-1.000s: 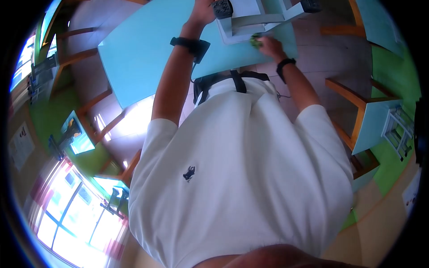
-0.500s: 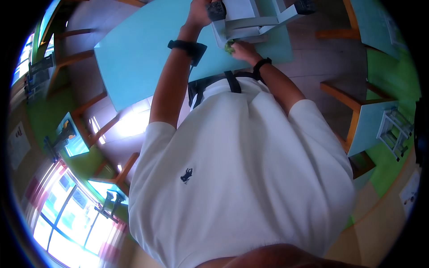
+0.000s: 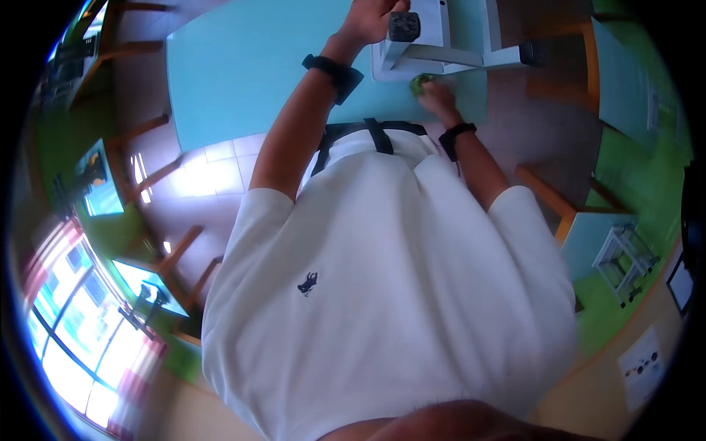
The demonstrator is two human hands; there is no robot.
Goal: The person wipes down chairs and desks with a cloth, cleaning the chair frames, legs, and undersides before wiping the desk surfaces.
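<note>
A white metal-framed stool [image 3: 448, 56] with dark rubber feet lies upturned on the pale blue table [image 3: 243, 81], partly cut off by the top edge of the view. My left hand [image 3: 368, 22] is closed around one of its legs, beside a dark foot [image 3: 404, 27]. Pinched in the fingers of my right hand [image 3: 441, 101] is a crumpled green cloth [image 3: 421, 84], close to the near edge of the stool. Whether the cloth touches the stool I cannot tell. Black bands circle both wrists.
Other wooden-legged tables stand around the room. One on the right [image 3: 599, 239] bears a small grey step stool [image 3: 625, 261]; those on the left [image 3: 103, 176] hold dark items. A bright window [image 3: 88, 316] is at lower left.
The stool and both hands appear further right, and the stool sits straighter in view. My right hand with the cloth has shifted along the stool's near edge. The camera has turned a little.
</note>
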